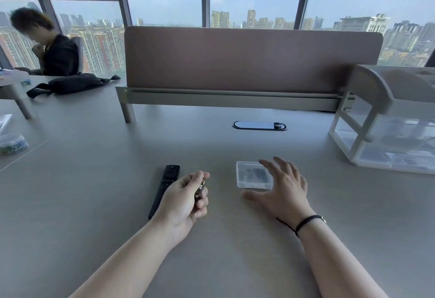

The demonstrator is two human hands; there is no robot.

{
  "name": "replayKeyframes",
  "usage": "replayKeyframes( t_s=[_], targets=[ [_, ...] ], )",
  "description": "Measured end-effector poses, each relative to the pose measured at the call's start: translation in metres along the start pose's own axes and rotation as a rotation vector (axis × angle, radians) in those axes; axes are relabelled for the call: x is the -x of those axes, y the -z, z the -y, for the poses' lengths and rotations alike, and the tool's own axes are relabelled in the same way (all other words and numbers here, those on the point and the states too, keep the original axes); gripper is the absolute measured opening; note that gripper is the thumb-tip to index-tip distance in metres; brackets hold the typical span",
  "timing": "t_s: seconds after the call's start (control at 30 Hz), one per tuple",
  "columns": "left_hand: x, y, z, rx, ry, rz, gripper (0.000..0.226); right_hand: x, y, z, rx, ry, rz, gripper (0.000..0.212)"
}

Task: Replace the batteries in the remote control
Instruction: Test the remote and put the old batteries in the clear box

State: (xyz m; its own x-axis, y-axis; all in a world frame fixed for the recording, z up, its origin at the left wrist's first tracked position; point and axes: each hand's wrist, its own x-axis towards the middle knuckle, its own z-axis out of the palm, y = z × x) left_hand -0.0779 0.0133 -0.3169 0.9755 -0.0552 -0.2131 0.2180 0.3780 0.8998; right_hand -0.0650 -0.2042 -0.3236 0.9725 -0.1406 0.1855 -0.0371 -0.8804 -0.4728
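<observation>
A slim black remote control (166,184) lies button side up on the grey desk (94,203), partly hidden by my left hand. My left hand (186,200) hovers just right of the remote, its fingers curled around small batteries (200,189) with gold and dark ends. A clear plastic battery box (251,175) with its lid on rests to the right. My right hand (282,188) is spread open over the box's right side, fingers apart, thumb near the front edge; contact with the box is unclear.
A brown desk divider (251,60) stands at the back, with a cable port (259,125) in front of it. A clear drawer organiser (388,121) sits at the right. At the far left are a black bag (70,83), a plastic container (11,142) and a seated person (51,48).
</observation>
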Motion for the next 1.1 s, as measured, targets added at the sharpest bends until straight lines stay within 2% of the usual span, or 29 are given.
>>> replayKeyframes(
  t_s=[0.07,0.2,0.37,0.43,0.57,0.63,0.7,0.8,0.9,1.0,1.1],
  targets=[
    [0.003,-0.003,-0.003,0.060,0.067,0.032,0.016,0.000,-0.007,-0.001,0.011,0.052,0.043,0.086],
    [0.003,-0.005,-0.003,0.118,0.142,0.053,0.010,0.002,-0.012,0.010,0.033,0.158,-0.003,0.065],
    [0.001,-0.005,-0.001,0.020,0.020,-0.034,0.015,0.011,-0.018,0.026,-0.053,0.271,0.043,0.057],
    [0.001,-0.004,0.000,-0.027,-0.021,-0.081,0.016,0.011,-0.017,0.029,-0.080,0.264,0.054,0.053],
    [0.001,-0.003,-0.002,-0.042,-0.041,-0.129,0.037,0.008,-0.012,0.026,-0.281,0.191,0.056,0.040],
    [0.000,-0.002,-0.001,-0.017,-0.020,-0.128,0.030,0.008,-0.009,0.024,-0.470,0.150,0.097,0.039],
    [0.000,-0.002,-0.001,-0.037,0.010,-0.099,0.017,0.009,-0.009,0.024,-0.631,0.162,0.157,0.040],
    [0.007,-0.003,-0.006,-0.117,0.037,0.048,0.037,0.013,-0.005,0.030,-0.744,0.225,0.214,0.031],
    [0.013,-0.006,-0.008,-0.170,0.026,0.166,0.036,0.020,-0.003,0.038,-0.813,0.272,0.261,0.024],
    [0.011,-0.003,-0.006,-0.160,0.001,0.160,0.040,0.024,-0.003,0.043,-0.813,0.287,0.254,0.018],
    [0.010,-0.001,-0.006,-0.172,-0.048,0.154,0.047,0.028,-0.003,0.046,-0.704,0.335,0.161,0.015]
  ],
)
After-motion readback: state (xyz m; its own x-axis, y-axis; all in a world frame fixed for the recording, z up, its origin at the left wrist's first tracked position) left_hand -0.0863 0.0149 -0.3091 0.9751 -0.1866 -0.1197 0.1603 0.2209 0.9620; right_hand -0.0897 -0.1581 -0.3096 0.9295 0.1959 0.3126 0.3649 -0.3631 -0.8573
